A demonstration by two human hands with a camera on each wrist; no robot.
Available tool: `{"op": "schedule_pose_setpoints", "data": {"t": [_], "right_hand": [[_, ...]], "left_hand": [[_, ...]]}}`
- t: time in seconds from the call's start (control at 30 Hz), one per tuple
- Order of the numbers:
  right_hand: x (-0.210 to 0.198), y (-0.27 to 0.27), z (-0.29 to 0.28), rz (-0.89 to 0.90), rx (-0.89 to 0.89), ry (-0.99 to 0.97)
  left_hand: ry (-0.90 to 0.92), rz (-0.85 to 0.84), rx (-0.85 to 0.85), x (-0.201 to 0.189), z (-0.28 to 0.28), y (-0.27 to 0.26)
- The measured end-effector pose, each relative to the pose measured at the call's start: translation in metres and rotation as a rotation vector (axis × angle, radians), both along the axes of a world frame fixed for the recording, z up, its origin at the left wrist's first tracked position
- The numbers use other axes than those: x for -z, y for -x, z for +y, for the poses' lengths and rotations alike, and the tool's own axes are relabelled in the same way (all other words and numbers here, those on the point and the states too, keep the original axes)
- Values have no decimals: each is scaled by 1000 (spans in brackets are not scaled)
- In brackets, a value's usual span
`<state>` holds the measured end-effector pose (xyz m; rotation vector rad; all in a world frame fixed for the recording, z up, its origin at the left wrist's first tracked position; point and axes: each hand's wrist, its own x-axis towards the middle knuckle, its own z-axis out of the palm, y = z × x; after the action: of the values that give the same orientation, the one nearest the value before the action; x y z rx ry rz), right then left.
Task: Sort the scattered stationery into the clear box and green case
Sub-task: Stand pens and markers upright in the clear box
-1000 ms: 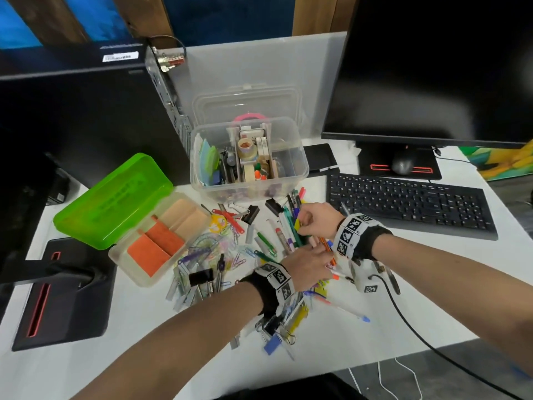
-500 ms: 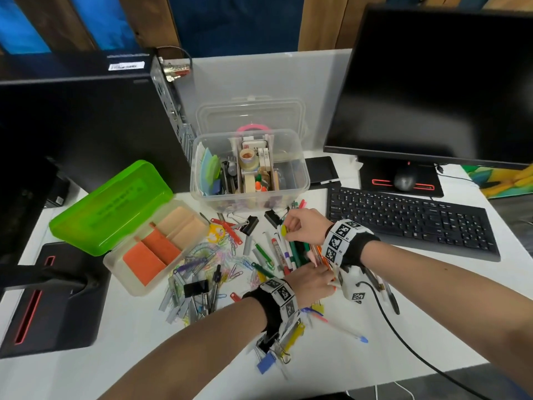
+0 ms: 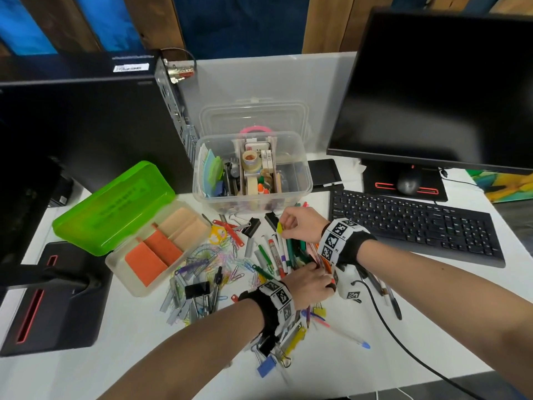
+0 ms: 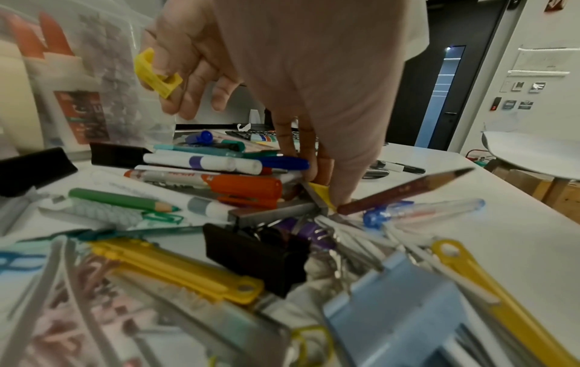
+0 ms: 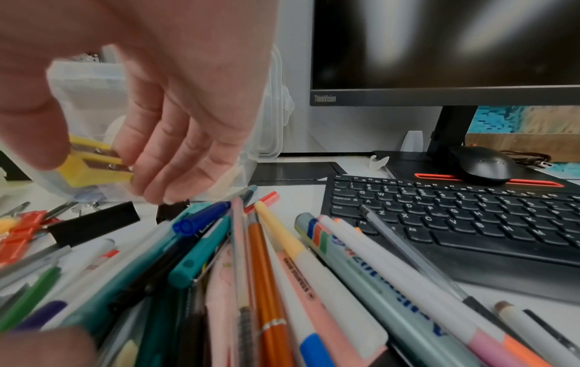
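Observation:
My right hand (image 3: 284, 229) hovers just in front of the clear box (image 3: 301, 180) and pinches a small yellow sharpener (image 3: 279, 227) between thumb and fingers; the sharpener (image 5: 94, 164) is clear of the table, and the left wrist view also shows the sharpener (image 4: 155, 74). My left hand (image 3: 317, 272) reaches down with straight fingers (image 4: 313, 164) that press against the ends of a heap of pens and markers (image 3: 277, 252). The green case (image 3: 115, 209) lies open at the left, with orange and tan pads in its tray.
Paper clips, binder clips and staple strips (image 3: 207, 264) litter the table between case and pens. A keyboard (image 3: 412, 226), mouse (image 3: 408, 181) and monitor (image 3: 432, 90) stand on the right, a computer tower (image 3: 86, 131) on the left. A black cable (image 3: 403, 342) trails from my right wrist.
My right hand has risen off the pen heap with the yellow sharpener and moved a little toward the clear box. The left hand stays on the pens.

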<state>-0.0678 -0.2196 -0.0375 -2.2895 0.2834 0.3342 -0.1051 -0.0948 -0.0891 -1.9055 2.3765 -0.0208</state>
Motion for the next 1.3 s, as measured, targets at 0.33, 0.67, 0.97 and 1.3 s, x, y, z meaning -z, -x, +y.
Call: {"op": "schedule_pose_setpoints", "data": {"t": [0.33,0.67,0.97,1.3], "right_hand": [[-35,-17,-3,-92,-1,-55],[-89,-92,-22,-299,110,-97],[-78,-151,-38,-210,143,239],[-66,-193,-40,-87,-224,570]], "left_hand": [[75,438,-208,-35,-3,-19],[233,653,-789,-113,21,-151],[392,629,-1150,-116,-3,-237],[162,430,-1066,-108,-28,-263]]}}
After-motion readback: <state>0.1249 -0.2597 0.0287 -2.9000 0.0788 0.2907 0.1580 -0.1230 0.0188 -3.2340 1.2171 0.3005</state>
